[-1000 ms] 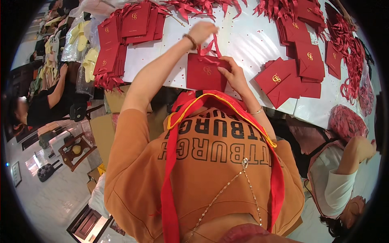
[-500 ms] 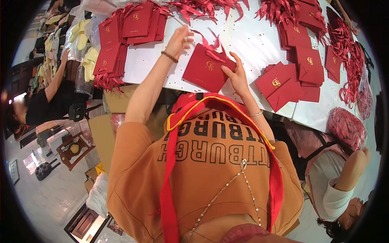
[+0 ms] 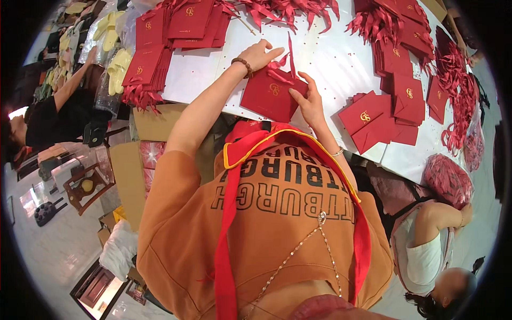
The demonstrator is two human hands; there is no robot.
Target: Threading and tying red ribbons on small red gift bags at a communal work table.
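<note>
A small red paper gift bag with a gold emblem tilts at the table's near edge. From its top rises a loose red ribbon. My right hand grips the bag's right side, thumb on the front and fingers behind. Beside the ribbon, at the bag's upper left, is my left hand, its fingers apart and stretched toward the ribbon. It wears a brown bead bracelet, and I see nothing held in it. Just beyond lies a thin stick-like tool on the white table.
Stacked red bags stand at the left, and more bags overlap at the right. Heaped red ribbons line the far side. One person is at the far left; another sits at lower right. Small red specks dot the tabletop.
My left hand has moved right and down toward the ribbon, away from the thin tool. My right hand keeps hold of the bag, which has tilted slightly.
</note>
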